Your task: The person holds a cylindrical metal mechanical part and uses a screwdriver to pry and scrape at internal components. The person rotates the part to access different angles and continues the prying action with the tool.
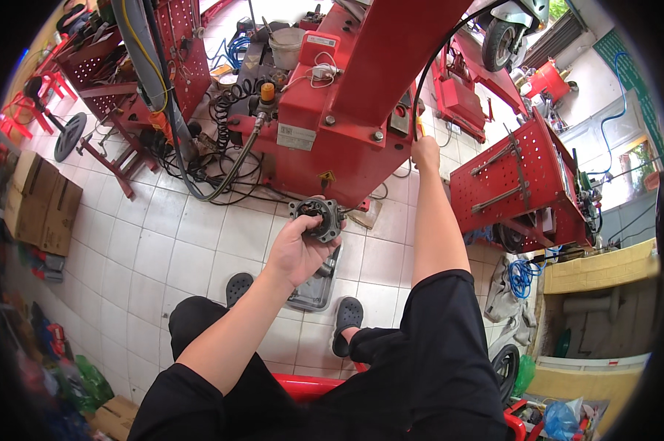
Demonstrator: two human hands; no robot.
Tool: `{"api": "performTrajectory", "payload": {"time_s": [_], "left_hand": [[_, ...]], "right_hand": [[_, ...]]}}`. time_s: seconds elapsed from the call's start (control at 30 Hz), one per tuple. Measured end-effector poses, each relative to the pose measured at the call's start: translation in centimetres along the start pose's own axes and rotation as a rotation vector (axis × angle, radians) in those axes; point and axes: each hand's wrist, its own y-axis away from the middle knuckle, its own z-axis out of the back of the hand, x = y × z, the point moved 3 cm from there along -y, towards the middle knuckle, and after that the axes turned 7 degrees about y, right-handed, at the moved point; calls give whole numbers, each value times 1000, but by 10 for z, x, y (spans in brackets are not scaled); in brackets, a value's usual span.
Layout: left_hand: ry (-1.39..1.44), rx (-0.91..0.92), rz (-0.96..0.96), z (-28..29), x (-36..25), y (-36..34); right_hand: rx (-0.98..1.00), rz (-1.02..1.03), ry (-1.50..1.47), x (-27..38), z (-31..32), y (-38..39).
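My left hand (302,250) is closed round a grey metal housing (333,218) with a round opening and bolt holes in its flange. The thumb lies over the opening's edge. Below it on the floor stands a shallow grey tray (311,300) with metal parts, partly hidden by my hand. My right hand (425,153) is stretched far forward beside the large red machine (325,165). Its fingers are curled in, and a small yellow-and-red piece (420,128) shows just above them. What the fingers grip is mostly hidden. A black cable (418,88) runs down close to this hand.
A hose (240,165) and tangled cables lie left of the machine. Red perforated tool carts stand at the left (178,66) and right (508,176). Cardboard boxes (42,202) sit at the far left. White floor tiles (200,220) lie between my feet and the machine.
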Motion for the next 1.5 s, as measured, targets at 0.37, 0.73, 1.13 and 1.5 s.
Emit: {"api": "performTrajectory", "payload": {"time_s": [0.37,0.73,1.13,1.5], "left_hand": [[28,97,-117,-6,-23,1],[-25,42,-197,2,-56,18],[-85,24,-201,4,-54,7],[-135,33,-183,1,-52,6]], "right_hand": [[-273,-77,-1266,-10,98,132],[-219,124,-1668,-32,231,304],[-146,140,-1615,-57,182,299],[-74,156,-1652,-71,178,285]]}}
